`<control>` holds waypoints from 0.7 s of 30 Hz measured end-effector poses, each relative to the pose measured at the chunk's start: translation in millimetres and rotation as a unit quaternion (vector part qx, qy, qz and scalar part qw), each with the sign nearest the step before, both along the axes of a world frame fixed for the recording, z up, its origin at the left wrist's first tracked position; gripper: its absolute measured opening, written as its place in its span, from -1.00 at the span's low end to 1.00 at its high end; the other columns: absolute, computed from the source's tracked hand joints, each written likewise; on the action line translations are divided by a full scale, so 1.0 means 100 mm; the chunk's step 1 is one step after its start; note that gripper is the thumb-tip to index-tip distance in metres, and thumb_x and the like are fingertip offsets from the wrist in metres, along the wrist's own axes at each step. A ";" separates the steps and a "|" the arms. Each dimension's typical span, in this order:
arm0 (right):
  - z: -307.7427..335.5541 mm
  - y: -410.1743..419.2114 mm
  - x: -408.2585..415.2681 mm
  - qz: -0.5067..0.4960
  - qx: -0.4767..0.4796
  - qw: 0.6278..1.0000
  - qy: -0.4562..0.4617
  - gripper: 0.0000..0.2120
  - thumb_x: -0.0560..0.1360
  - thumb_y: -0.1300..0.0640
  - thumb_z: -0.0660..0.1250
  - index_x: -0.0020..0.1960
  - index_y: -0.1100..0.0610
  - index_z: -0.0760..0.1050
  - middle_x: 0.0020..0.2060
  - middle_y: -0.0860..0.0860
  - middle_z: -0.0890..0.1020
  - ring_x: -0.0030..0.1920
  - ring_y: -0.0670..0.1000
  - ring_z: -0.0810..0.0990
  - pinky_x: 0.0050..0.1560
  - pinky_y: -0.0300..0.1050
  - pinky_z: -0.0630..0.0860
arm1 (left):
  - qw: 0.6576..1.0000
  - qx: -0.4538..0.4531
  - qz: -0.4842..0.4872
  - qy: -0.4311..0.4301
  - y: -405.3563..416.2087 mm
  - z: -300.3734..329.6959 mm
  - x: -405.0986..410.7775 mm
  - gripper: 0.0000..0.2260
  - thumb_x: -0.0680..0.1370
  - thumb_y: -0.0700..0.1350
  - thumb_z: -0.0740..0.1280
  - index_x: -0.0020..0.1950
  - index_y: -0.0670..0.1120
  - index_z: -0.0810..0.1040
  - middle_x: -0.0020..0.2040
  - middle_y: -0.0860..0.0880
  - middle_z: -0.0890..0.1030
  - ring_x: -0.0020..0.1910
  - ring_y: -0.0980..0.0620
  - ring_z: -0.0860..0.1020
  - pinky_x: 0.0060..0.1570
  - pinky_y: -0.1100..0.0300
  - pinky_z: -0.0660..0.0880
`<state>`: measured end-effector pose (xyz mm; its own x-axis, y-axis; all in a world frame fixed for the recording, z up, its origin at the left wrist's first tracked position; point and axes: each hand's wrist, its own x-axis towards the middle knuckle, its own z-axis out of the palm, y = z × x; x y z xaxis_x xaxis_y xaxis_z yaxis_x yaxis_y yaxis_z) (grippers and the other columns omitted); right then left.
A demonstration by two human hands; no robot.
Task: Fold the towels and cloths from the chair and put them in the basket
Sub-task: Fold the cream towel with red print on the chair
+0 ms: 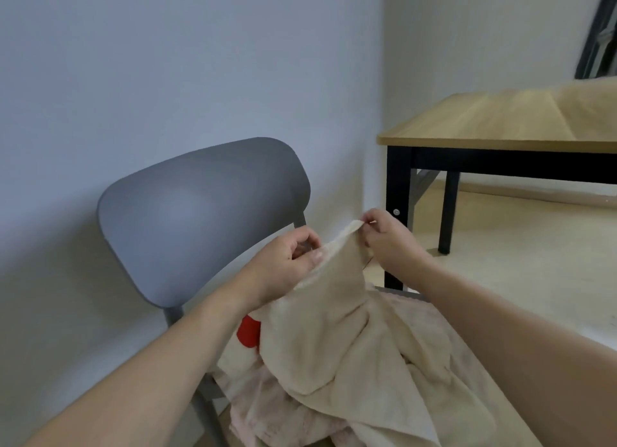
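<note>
**Beige towel, top edge pinched in both hands over the chair**

Position: beige towel (337,330) hangs from the hands down onto the seat of the grey chair (200,213), directly in front of and below the person. Its held edge runs left to right and slightly upward toward the right; the body drapes down and toward the camera.

Hands: left hand (283,263) grips the edge with curled fingers and thumb; right hand (387,236) pinches the corner a little higher and farther forward. The hands are near each other, so the edge between them is short; spreading it likely calls for them to draw apart.

Materials: towel thick, soft terry, creased. Beneath it, a pale pink fluffy cloth (277,410) and a white cloth with a red patch (248,330). Chair smooth moulded plastic, rounded back.

Surroundings: wooden-topped table (494,119) with black legs, at right. Basket not in view.
</note>
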<state>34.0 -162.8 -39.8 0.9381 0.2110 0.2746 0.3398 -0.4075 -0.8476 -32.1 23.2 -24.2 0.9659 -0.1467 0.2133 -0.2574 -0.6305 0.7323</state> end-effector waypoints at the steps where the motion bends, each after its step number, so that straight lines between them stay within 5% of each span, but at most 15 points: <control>1: 0.09 -0.08 -0.12 -0.020 0.019 0.999 -0.016 -0.85 0.63 0.14 0.08 0.07 0.06 0.42 -0.14 -0.01 0.54 -0.19 -0.06 0.47 -0.24 -0.20 0.40 | 0.999 0.037 0.000 0.022 0.04 0.02 -0.08 -0.89 0.59 -0.06 0.28 -0.10 -0.06 0.50 -0.41 0.16 0.43 -0.43 0.18 0.36 -0.38 0.33 0.32; 6: 0.40 -0.33 -0.76 -0.055 -0.136 0.979 -0.138 -0.82 0.65 0.08 0.04 0.03 0.16 0.35 -0.30 0.03 0.49 -0.31 0.04 0.42 -0.33 -0.09 0.33 | 0.985 0.135 0.090 0.051 0.25 0.10 -0.38 -0.85 0.52 -0.17 0.21 -0.25 -0.10 0.44 -0.32 -0.01 0.49 -0.30 0.01 0.42 -0.28 0.15 0.33; 13: 0.78 -0.48 -1.25 -0.017 -0.456 0.873 -0.174 -0.68 0.57 -0.23 0.11 0.16 -0.02 0.31 -0.18 0.02 0.62 -0.23 0.10 0.59 -0.18 0.00 0.53 | 0.968 0.031 0.246 -0.048 0.60 0.51 -0.86 -0.67 0.51 -0.12 0.27 -0.44 -0.07 0.29 -0.47 -0.02 0.37 -0.42 -0.05 0.35 -0.41 0.15 0.22; 15: 0.87 -0.45 -1.30 -0.055 -0.421 0.888 -0.179 -0.75 0.61 -0.08 0.09 0.07 0.03 0.44 -0.13 0.03 0.64 -0.18 0.10 0.59 -0.14 0.01 0.55 | 0.964 0.001 0.262 -0.051 0.67 0.65 -0.95 -0.63 0.50 -0.08 0.29 -0.45 -0.05 0.24 -0.51 0.00 0.31 -0.45 -0.05 0.32 -0.40 0.15 0.21; 18: 1.14 -0.34 -1.28 -0.141 -0.239 0.951 -0.133 -0.77 0.57 0.19 0.08 -0.09 0.18 0.50 -0.15 0.06 0.54 -0.15 0.12 0.52 -0.19 -0.05 0.44 | 0.968 -0.028 0.240 -0.071 0.69 0.91 -1.04 -0.68 0.54 -0.08 0.28 -0.37 -0.04 0.25 -0.43 0.03 0.32 -0.41 0.01 0.31 -0.39 0.16 0.21; 21: 1.47 -0.10 -1.24 -0.111 -0.045 0.993 -0.012 -0.76 0.50 0.33 0.09 -0.13 0.21 0.53 -0.18 0.09 0.53 -0.18 0.08 0.46 -0.25 -0.15 0.37 | 0.967 -0.106 0.195 -0.121 0.60 1.23 -1.14 -0.70 0.59 -0.03 0.23 -0.32 -0.05 0.31 -0.38 0.04 0.34 -0.39 0.07 0.32 -0.36 0.19 0.26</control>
